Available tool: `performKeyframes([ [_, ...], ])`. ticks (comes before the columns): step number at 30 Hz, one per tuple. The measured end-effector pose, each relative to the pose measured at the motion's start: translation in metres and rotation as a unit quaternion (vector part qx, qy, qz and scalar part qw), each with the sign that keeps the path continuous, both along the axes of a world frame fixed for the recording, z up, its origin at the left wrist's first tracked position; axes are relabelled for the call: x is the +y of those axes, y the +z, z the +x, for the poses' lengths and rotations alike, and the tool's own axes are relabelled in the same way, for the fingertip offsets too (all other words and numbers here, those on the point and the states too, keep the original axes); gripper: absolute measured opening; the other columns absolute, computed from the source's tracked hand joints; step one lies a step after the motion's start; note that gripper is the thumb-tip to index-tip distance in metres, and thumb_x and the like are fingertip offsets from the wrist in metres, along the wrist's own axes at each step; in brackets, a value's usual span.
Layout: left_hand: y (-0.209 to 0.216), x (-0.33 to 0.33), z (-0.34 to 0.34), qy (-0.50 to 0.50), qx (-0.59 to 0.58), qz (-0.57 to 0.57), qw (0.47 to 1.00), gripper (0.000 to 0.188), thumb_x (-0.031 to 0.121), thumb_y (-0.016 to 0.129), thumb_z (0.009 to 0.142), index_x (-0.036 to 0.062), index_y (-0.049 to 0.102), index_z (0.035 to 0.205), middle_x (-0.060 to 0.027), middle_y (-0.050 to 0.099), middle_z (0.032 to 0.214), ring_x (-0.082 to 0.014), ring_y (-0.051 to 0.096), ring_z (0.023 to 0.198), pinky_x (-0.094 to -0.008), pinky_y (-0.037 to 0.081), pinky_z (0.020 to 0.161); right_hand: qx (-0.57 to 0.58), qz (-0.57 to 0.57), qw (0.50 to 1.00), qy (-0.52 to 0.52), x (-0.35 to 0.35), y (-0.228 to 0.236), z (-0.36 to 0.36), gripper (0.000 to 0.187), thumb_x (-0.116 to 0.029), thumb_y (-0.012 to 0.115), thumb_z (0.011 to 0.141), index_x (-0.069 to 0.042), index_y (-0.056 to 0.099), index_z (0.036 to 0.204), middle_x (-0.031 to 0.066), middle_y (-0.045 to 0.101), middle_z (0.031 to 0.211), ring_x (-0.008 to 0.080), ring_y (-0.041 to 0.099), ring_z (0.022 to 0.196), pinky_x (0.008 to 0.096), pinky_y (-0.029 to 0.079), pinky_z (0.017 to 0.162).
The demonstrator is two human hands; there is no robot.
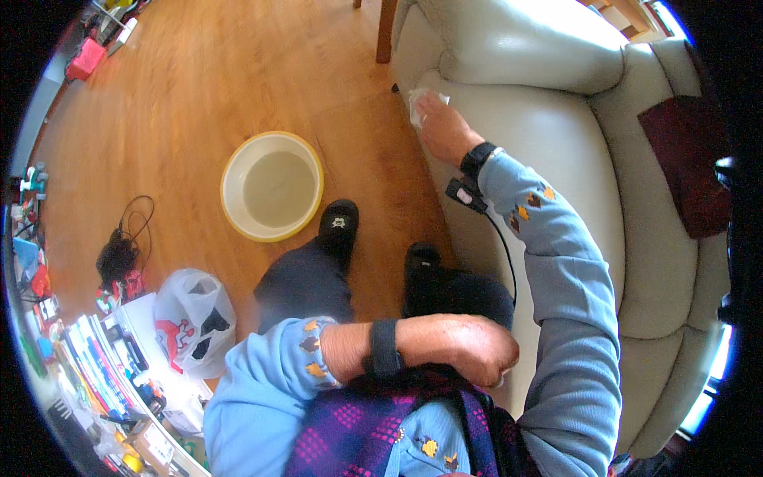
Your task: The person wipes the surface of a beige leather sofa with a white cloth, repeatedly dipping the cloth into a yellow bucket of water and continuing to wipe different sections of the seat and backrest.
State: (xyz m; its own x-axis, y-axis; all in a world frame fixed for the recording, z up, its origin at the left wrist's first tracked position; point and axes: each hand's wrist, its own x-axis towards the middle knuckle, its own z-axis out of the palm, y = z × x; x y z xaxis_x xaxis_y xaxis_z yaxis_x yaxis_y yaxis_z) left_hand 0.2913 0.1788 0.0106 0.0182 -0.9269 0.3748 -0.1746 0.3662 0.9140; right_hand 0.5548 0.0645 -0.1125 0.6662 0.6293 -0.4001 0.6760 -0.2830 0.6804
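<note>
My right hand [447, 131] reaches out to the front left edge of a pale leather sofa [540, 127]. Its fingers press a white cloth [416, 107] against the seat edge there. Closer to my body, my left hand [478, 348] crosses over my lap toward the sofa. The left fingers curl under and look closed; whatever they may hold is hidden. A black strap [385, 348] circles my left wrist, and a similar black band with a small cabled device sits at my right wrist.
A yellow-rimmed basin [273, 186] of cloudy water stands on the wooden floor [183, 87] beside my feet. At lower left are a white plastic bag [193, 322], a row of books [95, 366] and dark cables [119, 253]. A dark red cloth [685, 167] drapes the sofa back.
</note>
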Motion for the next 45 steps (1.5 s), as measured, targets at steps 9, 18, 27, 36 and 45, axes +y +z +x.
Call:
performKeyframes([
  [9,0.040,0.010,0.029,-0.117,-0.072,0.142,0.980,0.038,0.030,0.060,0.081,-0.0043,0.068,0.095,-0.0249,0.068,0.089,-0.0388,0.066,0.083,-0.0463,0.052,0.075,0.014,0.022,0.999,0.033,-0.035,0.043,-0.140,0.042,-0.030,0.054,0.089,-0.007,0.067,0.121,0.0129,0.056,0.138,0.0280,0.045,0.133,0.0459,0.024,0.117],
  [18,0.037,0.017,0.038,-0.190,0.000,0.151,0.970,0.036,0.030,0.059,0.088,-0.0029,0.066,0.101,-0.0088,0.067,0.078,-0.0194,0.061,0.070,-0.0341,0.050,0.065,0.133,0.089,0.984,0.082,-0.073,0.091,-0.212,0.034,-0.029,0.055,0.085,-0.014,0.072,0.110,0.0075,0.062,0.130,0.0229,0.047,0.132,0.0459,0.023,0.117],
  [27,0.050,0.041,0.049,-0.186,0.051,0.187,0.963,0.031,0.032,0.060,0.091,0.0018,0.065,0.093,-0.0040,0.061,0.069,-0.0146,0.058,0.065,-0.0298,0.046,0.059,0.277,0.170,0.946,-0.012,-0.093,0.124,-0.293,0.040,-0.027,0.058,0.082,-0.013,0.069,0.118,0.0050,0.062,0.130,0.0217,0.043,0.135,0.0452,0.020,0.119],
  [36,0.035,0.021,0.030,-0.232,0.029,0.169,0.958,0.036,0.032,0.061,0.090,-0.0029,0.067,0.090,-0.0062,0.062,0.067,-0.0164,0.058,0.062,-0.0312,0.048,0.058,0.236,0.262,0.927,-0.124,-0.068,0.163,-0.142,0.016,-0.012,0.053,0.092,-0.006,0.062,0.081,0.0139,0.064,0.078,0.0304,0.066,0.073,0.0385,0.054,0.064],
  [45,0.040,0.009,0.016,-0.201,-0.020,0.107,0.974,0.036,0.025,0.059,0.081,-0.0089,0.067,0.086,-0.0283,0.064,0.078,-0.0334,0.063,0.071,-0.0435,0.049,0.065,-0.036,0.299,0.948,0.100,-0.017,0.104,-0.019,0.022,-0.021,0.055,0.093,-0.009,0.063,0.109,0.0077,0.059,0.119,0.0250,0.053,0.113,0.0427,0.043,0.099],
])
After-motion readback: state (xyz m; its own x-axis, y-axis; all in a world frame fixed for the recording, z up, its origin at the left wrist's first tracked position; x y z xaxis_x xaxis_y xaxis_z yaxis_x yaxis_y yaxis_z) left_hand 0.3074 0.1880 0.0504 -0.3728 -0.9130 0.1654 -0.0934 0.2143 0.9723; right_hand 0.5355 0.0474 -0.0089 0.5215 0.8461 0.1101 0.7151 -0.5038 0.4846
